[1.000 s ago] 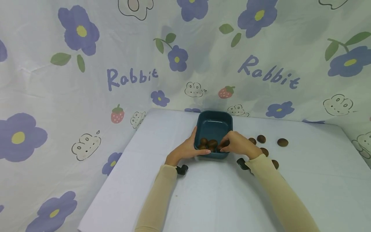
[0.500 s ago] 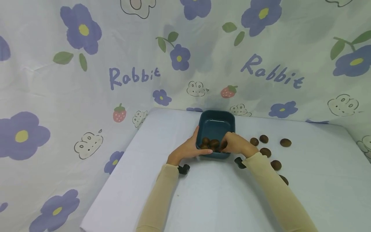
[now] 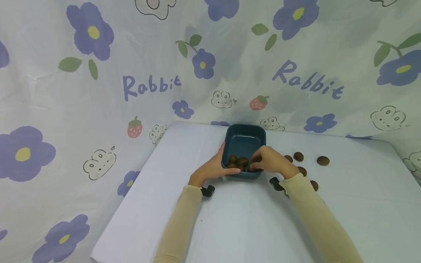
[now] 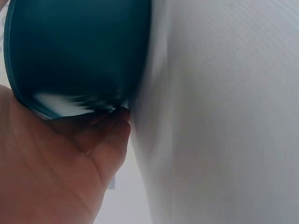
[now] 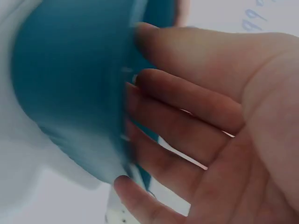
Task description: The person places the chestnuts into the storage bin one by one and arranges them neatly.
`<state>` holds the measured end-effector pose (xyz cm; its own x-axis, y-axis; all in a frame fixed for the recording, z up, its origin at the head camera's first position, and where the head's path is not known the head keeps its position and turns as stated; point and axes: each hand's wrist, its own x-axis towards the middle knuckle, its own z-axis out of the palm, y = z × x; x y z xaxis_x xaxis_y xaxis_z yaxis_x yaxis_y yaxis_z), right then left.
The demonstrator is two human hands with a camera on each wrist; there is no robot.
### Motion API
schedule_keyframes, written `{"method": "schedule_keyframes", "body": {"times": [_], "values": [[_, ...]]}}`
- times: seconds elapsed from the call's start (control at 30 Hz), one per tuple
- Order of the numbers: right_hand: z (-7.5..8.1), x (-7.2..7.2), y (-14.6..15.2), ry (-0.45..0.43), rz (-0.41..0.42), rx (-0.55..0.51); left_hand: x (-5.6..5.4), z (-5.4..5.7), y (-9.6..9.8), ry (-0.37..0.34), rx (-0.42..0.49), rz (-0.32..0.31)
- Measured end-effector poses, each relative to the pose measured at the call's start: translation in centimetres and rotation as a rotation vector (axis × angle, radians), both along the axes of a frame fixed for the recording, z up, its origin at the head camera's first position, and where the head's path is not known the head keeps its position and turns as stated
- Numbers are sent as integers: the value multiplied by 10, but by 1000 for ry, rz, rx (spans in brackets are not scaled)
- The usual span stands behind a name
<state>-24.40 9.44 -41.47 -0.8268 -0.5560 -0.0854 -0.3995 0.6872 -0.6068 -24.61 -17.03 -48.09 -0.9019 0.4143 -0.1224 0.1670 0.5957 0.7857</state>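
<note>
Both hands are at a dark teal rectangular box [image 3: 245,126] on the white table. My left hand [image 3: 212,168] holds its near left corner, thumb over the near rim and fingers along the outer wall. In the left wrist view, the fingers [image 4: 110,149] lie against the wall. Several round brown pieces [image 3: 242,161], like nuts or mushroom caps, lie at the box's near end. My right hand [image 3: 270,160] reaches over the near right rim, fingertips among them. In the right wrist view, thumb and fingers [image 5: 182,126] stand apart, with no piece visible between them; the tips are partly hidden by the rim.
More brown pieces lie on the table right of the box: one set apart [image 3: 323,160], one nearer [image 3: 298,156], others partly behind the right forearm. A printed cloth [image 3: 230,73] with flowers and rabbits hangs behind the table.
Within the box, my right hand has shifted slightly, lately a little to the right, its sleeve covering more loose pieces. The left hand keeps its hold on the box. The view has shifted slightly.
</note>
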Motion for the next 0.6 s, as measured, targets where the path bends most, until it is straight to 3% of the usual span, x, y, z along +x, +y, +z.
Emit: {"method": "schedule_keyframes", "body": {"times": [0.37,0.6], "values": [[27,14,41,153,-145,-128,0,0,1,42,37,-26],[37,29,68,176,-273,-157,1,2,2,33,16,-18]]}}
